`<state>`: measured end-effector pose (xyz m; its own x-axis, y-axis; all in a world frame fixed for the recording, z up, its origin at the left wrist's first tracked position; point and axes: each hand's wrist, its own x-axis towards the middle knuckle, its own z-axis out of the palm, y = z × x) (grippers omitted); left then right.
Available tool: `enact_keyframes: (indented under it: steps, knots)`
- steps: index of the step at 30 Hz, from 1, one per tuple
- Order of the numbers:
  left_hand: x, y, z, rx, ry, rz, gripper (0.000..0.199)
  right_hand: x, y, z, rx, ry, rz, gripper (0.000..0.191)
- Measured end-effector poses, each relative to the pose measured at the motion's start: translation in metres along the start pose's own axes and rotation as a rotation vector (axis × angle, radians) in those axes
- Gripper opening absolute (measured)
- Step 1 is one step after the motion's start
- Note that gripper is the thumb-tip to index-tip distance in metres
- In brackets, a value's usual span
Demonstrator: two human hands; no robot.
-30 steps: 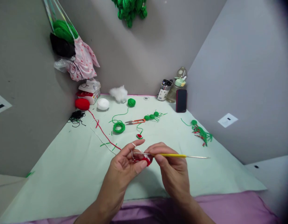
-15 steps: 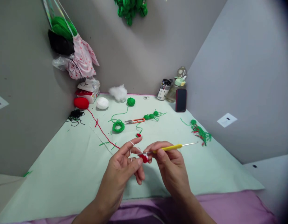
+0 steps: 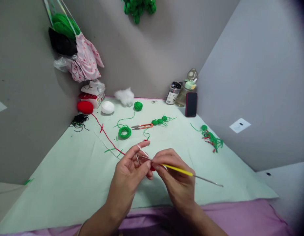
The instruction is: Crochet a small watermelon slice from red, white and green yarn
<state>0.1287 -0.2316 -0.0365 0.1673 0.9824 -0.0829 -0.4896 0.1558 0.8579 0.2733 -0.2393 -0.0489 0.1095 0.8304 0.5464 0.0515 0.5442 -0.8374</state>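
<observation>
In my right hand is a yellow-handled crochet hook, its thin tip pointing left and its far metal end slanting down to the right. My left hand pinches a small red crochet piece, mostly hidden behind the fingers. White yarn loops over the raised left index finger and runs to the hook tip. Both hands meet at the piece, above the table. Just past the left fingertip, another small red piece is nearly covered, with a green tail leading off it.
Thread snips lie beyond the hands, beside green crocheted balls and a green yarn coil. Red yarn and white yarn balls sit at back left. A phone leans at back right, near green tasselled pieces.
The crochet hook has tilted, its right end swinging down. My right hand has turned and closed in on the left, and the red piece is now more hidden.
</observation>
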Motion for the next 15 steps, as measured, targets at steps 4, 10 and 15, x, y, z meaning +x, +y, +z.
enact_keyframes:
  steps: [4, 10, 15]
  knots:
    - [0.0001, 0.0022, -0.0010, -0.044, -0.017, -0.066, 0.038, 0.0028, 0.0037, 0.0022, 0.193, 0.074, 0.140, 0.016]
    - [0.0007, 0.0082, -0.0006, -0.063, -0.031, -0.076, 0.039, 0.0034, 0.0046, 0.0028, 0.255, 0.071, 0.213, 0.008]
    - [0.0019, 0.0095, 0.0008, -0.033, -0.038, -0.087, 0.042, 0.0020, 0.0042, 0.0045, 0.243, 0.080, 0.164, 0.006]
